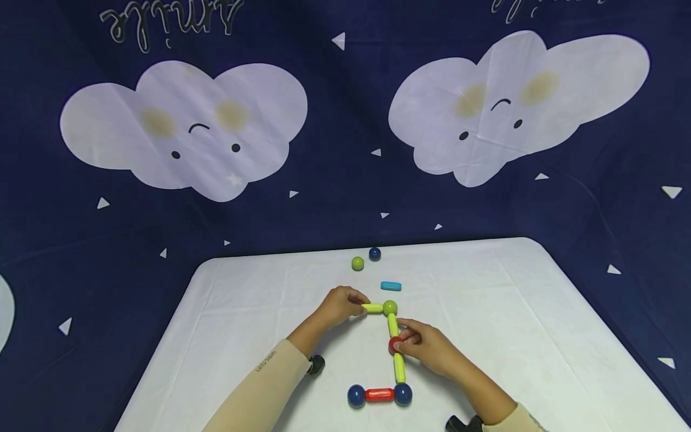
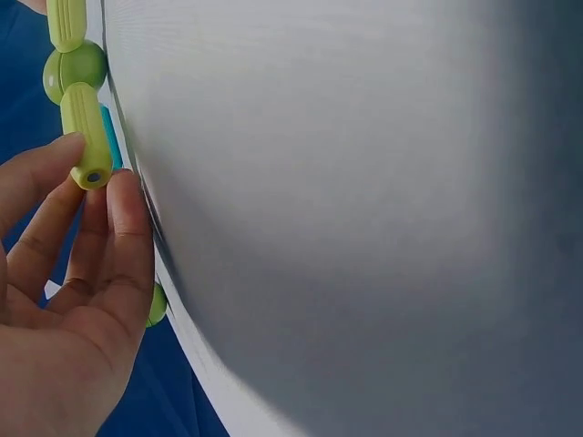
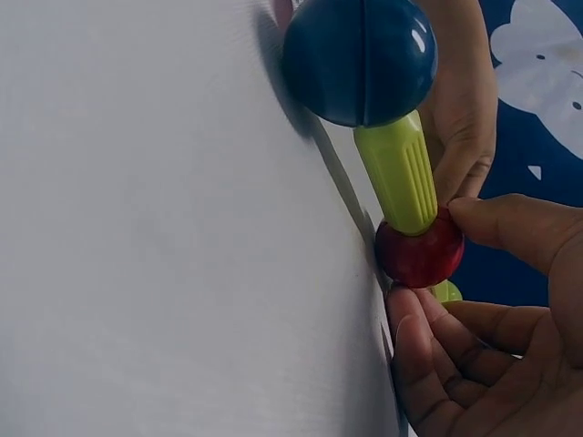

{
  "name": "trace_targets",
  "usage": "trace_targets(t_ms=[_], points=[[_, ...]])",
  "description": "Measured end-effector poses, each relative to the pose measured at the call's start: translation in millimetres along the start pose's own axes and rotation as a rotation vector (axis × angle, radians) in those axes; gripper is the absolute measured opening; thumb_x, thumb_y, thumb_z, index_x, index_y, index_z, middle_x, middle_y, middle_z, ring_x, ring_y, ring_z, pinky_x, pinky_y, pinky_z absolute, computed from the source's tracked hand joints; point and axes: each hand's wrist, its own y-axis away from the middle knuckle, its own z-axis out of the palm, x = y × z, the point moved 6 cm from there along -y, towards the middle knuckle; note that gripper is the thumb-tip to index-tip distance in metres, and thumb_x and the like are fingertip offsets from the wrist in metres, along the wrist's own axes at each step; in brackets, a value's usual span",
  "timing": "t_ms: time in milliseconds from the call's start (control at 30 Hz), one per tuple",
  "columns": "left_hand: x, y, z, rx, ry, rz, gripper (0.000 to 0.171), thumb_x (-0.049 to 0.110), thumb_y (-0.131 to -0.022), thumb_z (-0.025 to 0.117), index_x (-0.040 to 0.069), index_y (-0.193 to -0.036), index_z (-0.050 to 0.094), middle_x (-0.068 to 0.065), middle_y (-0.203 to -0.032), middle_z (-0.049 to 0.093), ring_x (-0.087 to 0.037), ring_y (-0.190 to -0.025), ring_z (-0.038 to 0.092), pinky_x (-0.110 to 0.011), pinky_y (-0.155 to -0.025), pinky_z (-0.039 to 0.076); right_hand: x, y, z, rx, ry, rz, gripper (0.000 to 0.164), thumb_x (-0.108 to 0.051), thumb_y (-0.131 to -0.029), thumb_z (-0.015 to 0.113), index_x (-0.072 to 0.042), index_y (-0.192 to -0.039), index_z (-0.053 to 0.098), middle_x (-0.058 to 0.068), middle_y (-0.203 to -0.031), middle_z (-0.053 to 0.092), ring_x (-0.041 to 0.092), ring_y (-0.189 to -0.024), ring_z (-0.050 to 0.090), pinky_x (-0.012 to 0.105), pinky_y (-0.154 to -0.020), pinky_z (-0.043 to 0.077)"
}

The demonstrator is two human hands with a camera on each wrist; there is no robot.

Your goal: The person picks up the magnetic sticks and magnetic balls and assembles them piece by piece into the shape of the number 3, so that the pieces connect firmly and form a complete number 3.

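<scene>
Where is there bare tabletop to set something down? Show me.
Bare: the white table from the right hand out to the right edge, and from the left hand out to the left edge. Crowded: the middle, from the loose blue ball down to the red stick.

Behind the white surface there is a dark blue cloth, printed with pale clouds and white triangles.

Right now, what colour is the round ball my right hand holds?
Red ball, clearest in right wrist view.

Your right hand pinching the red ball, a yellow-green rod joining it to the nearer blue ball
</scene>
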Motion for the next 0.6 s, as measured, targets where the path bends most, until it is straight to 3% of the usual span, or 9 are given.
trace_targets(t_ms=[233,600], points=[[-1.4,-0.4,0.9,-0.003,0.009,-0.013,0.018,0.009,-0.083,0.079,0.015,-0.1,0.08,0.0,-0.093,0.073,-0.012,-0.083,0.062,-0.026,-0.072,0.051,0.5,-8.9,-7.9,0.094,0.027,0.029,0.057,-0.03,-0.091,0.076,-0.009,-0.14,0.058,0.001,-0.116,0.07,0.011,-0.095,0.063,0.025,-0.074,0.052],[-0.9,-0.1,-0.2,-0.006,0.028,0.003,0.018,0.006,-0.081,0.08,0.013,-0.098,0.08,0.001,-0.088,0.071,-0.011,-0.079,0.06,-0.024,-0.069,0.049,-2.3,-35.5,-14.0,0.159,0.046,0.005,0.049,-0.026,-0.095,0.07,-0.012,-0.141,0.058,0.011,-0.135,0.062,0.022,-0.111,0.066,0.033,-0.083,0.058]])
